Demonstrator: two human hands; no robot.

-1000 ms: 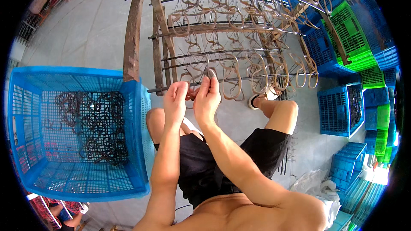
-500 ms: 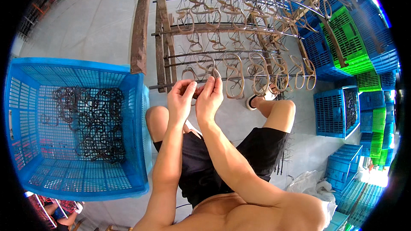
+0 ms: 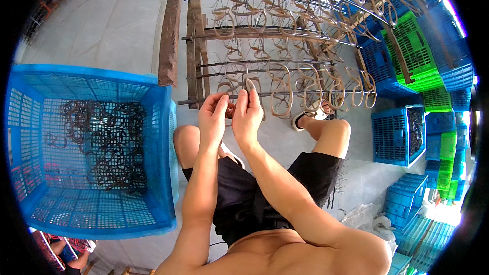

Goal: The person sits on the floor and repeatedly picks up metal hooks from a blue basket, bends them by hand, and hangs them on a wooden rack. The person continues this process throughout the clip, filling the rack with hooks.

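My left hand and my right hand are close together in front of the rack's lowest rod, both with fingers pinched closed. Between them shows a small dark reddish-brown bit; the fingers hide most of what they grip. A grey cover sits on one fingertip of my right hand. Just beyond my fingers hangs a tan eyeglass frame, partly hidden. To its right, more tan eyeglass frames hang in a row from the dark rod.
The wooden rack bears several rods of frames. At my left stands a big blue basket with dark, thin curved pieces inside. Another blue crate with dark pieces stands right, before stacked blue and green crates. Someone's leg shows lower left.
My right hand has shifted slightly left and its covered fingertip has dipped left. The left hand stays almost in place, and both hands remain pinched together. The view has shifted slightly.
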